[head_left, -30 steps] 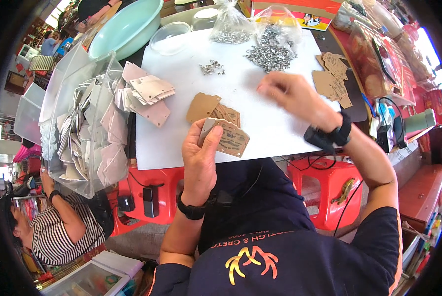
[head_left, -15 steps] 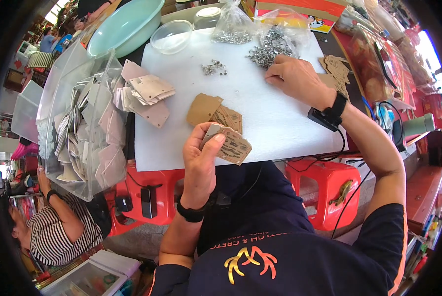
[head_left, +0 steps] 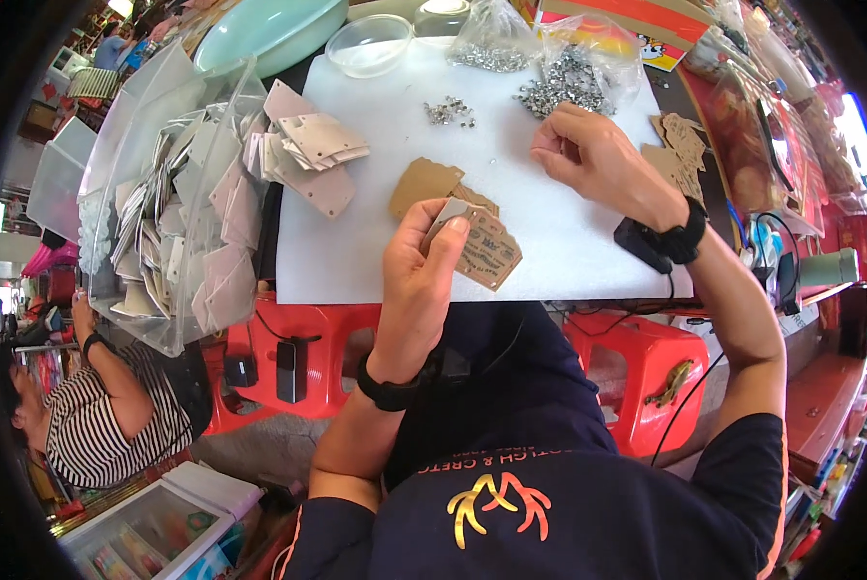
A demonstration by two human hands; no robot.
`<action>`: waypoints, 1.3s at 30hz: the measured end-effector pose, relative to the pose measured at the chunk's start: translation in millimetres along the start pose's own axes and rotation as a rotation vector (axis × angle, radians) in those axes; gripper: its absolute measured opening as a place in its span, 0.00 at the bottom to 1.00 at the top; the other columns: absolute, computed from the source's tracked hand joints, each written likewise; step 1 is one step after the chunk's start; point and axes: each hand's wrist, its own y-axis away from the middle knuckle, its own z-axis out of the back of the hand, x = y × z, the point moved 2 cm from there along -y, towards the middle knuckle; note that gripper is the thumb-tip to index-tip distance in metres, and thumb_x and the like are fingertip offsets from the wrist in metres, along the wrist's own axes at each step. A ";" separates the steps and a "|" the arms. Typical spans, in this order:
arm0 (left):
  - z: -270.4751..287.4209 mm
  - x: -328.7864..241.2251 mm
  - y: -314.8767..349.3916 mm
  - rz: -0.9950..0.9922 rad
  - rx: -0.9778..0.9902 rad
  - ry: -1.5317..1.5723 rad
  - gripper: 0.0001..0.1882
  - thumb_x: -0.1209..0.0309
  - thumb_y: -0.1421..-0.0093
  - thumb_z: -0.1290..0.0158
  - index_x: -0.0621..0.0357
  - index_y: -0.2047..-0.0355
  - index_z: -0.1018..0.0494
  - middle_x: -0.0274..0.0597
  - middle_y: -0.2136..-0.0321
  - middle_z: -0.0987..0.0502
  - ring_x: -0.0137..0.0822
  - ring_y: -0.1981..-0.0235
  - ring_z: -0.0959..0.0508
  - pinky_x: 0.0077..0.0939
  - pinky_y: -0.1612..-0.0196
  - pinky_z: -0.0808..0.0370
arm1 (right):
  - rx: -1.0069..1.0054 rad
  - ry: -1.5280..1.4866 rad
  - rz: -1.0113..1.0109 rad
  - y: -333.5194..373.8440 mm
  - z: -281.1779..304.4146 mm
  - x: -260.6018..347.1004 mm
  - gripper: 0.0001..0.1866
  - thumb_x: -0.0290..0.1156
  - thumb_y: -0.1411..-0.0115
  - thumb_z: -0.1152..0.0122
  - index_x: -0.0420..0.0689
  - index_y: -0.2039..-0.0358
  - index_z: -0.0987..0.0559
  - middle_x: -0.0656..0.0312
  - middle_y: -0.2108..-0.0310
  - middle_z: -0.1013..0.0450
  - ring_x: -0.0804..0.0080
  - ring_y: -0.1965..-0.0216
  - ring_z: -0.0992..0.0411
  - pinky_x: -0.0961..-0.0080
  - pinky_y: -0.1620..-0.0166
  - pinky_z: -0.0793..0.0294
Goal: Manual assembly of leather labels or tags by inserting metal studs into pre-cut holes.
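Note:
My left hand (head_left: 420,275) holds a brown printed cardboard tag (head_left: 486,254) with a scalloped edge, and a pale grey plate lies against it under my thumb. Behind the tag, more brown cardboard tags (head_left: 424,186) rest on the white mat, partly covered by the hand. My right hand (head_left: 598,159) is over the mat at the near side of a heap of small silvery metal pieces (head_left: 564,82). Its thumb and forefinger are pinched together; whatever may be between them is too small to make out. A smaller cluster of metal pieces (head_left: 450,111) lies left of the heap.
A clear plastic bin (head_left: 177,329) full of pale plates stands at left, with a loose stack of plates (head_left: 317,145) beside it. Round clear tubs (head_left: 368,46) and a green basin (head_left: 269,39) sit at the back. Brown tags (head_left: 680,145) lie right. Another person (head_left: 114,416) sits at left.
My right hand has drawn back from the metal heap, toward me and slightly left. My left hand, with the tag, has moved a little farther over the mat. The whole view has shifted.

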 end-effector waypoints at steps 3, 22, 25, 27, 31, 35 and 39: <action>-4.7 -4.3 0.4 -0.020 0.003 -0.074 0.11 0.72 0.33 0.53 0.67 0.55 0.31 0.36 0.64 0.24 0.20 0.64 0.26 0.16 0.60 0.29 | 0.000 -0.368 -0.060 8.0 -2.8 38.9 0.07 0.28 0.43 0.37 0.38 0.68 0.23 0.60 0.75 0.32 0.72 0.76 0.33 0.76 0.71 0.31; -15.4 0.3 1.5 -0.120 -0.020 -0.206 0.11 0.70 0.33 0.52 0.66 0.56 0.32 0.35 0.68 0.26 0.18 0.68 0.28 0.15 0.66 0.29 | -0.210 -0.352 0.102 30.9 -20.1 69.0 0.06 0.24 0.45 0.35 0.39 0.67 0.23 0.60 0.73 0.32 0.70 0.76 0.32 0.76 0.72 0.32; -15.9 -1.5 1.7 -0.120 -0.025 -0.219 0.11 0.70 0.33 0.52 0.66 0.57 0.32 0.35 0.68 0.26 0.18 0.68 0.29 0.15 0.66 0.29 | -0.208 -0.391 0.069 31.5 -21.1 68.7 0.06 0.24 0.45 0.35 0.39 0.68 0.23 0.60 0.73 0.32 0.71 0.76 0.31 0.77 0.73 0.31; -15.9 -2.2 2.1 -0.118 -0.018 -0.242 0.11 0.70 0.34 0.52 0.66 0.57 0.32 0.35 0.68 0.26 0.18 0.68 0.29 0.16 0.66 0.29 | -0.192 -0.450 -0.013 31.7 -23.7 67.8 0.05 0.24 0.44 0.35 0.39 0.68 0.22 0.61 0.72 0.31 0.73 0.76 0.31 0.78 0.73 0.31; -16.0 -0.6 2.0 -0.125 -0.025 -0.247 0.11 0.70 0.33 0.52 0.66 0.57 0.32 0.35 0.68 0.27 0.18 0.68 0.29 0.16 0.66 0.29 | -0.185 -0.464 -0.065 31.3 -26.0 68.9 0.06 0.26 0.44 0.35 0.39 0.68 0.22 0.61 0.72 0.31 0.73 0.75 0.31 0.78 0.72 0.30; -18.1 -2.5 1.9 -0.132 -0.015 -0.253 0.10 0.70 0.33 0.52 0.66 0.57 0.32 0.35 0.68 0.27 0.19 0.69 0.29 0.16 0.67 0.29 | -0.195 -0.422 -0.045 31.1 -26.1 63.9 0.08 0.28 0.44 0.35 0.39 0.66 0.21 0.59 0.72 0.28 0.73 0.74 0.28 0.77 0.70 0.29; -16.1 -2.5 1.8 -0.140 0.025 -0.302 0.09 0.71 0.33 0.53 0.65 0.58 0.33 0.35 0.69 0.27 0.19 0.69 0.29 0.16 0.67 0.29 | -0.135 -0.452 -0.024 31.1 -24.5 62.4 0.08 0.28 0.44 0.35 0.38 0.65 0.20 0.58 0.74 0.25 0.72 0.72 0.26 0.76 0.67 0.28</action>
